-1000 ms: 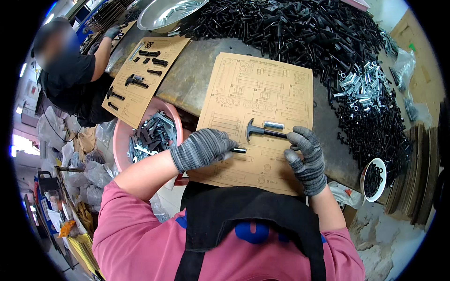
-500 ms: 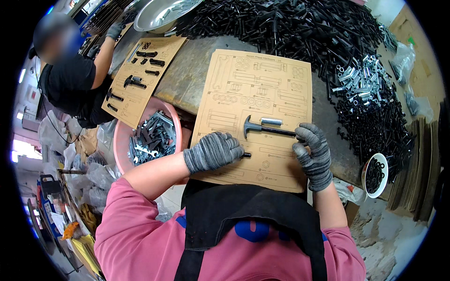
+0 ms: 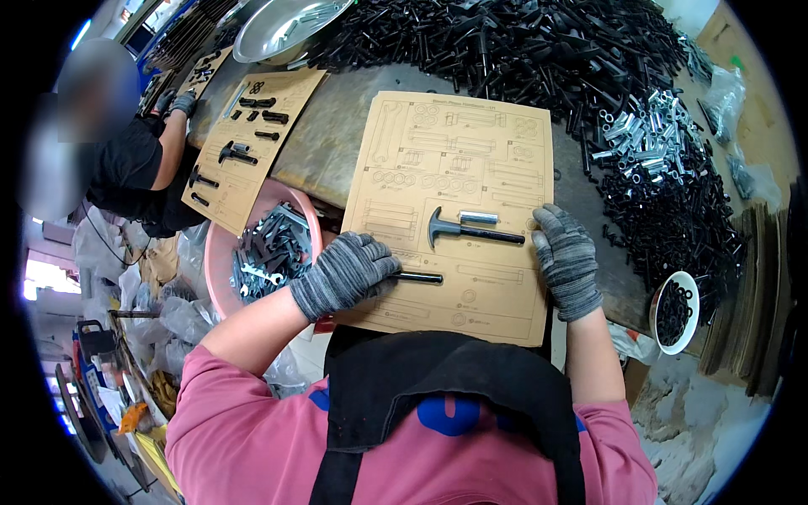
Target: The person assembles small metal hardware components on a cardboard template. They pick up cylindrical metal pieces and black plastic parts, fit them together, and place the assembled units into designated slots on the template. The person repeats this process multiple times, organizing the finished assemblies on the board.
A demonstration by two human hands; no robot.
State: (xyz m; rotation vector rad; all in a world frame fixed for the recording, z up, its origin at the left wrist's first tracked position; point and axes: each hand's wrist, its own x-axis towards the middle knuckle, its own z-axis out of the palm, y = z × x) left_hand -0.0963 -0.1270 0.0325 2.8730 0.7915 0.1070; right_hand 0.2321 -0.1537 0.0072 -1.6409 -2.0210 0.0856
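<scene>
A printed brown cardboard sheet (image 3: 497, 324) lies in front of me, partly over the table. On it rest a black T-shaped bolt (image 3: 480, 231), a silver sleeve (image 3: 478, 217) just above its shaft, and a black rod-like part (image 3: 421, 277) below. My left hand (image 3: 347, 273), in a grey knitted glove, lies over the rod's left end with its fingers loosely bent; what is under them is hidden. At the sheet's right edge is my gloved right hand (image 3: 568, 263), fingers extended and slightly curved, near the bolt's shaft end but apart from it.
Black hardware (image 3: 505, 42) is heaped behind the sheet, with silver sleeves (image 3: 631, 139) at right. Lower right stands a white bowl (image 3: 693, 324) of black rings. To the left are a pink basin (image 3: 215, 269) of wrenches, another filled sheet (image 3: 278, 109) and a co-worker (image 3: 118, 160).
My left hand has slid left, uncovering more of the black rod. My right hand has come away from the bolt's end to the sheet's edge. The co-worker's arm has lowered.
</scene>
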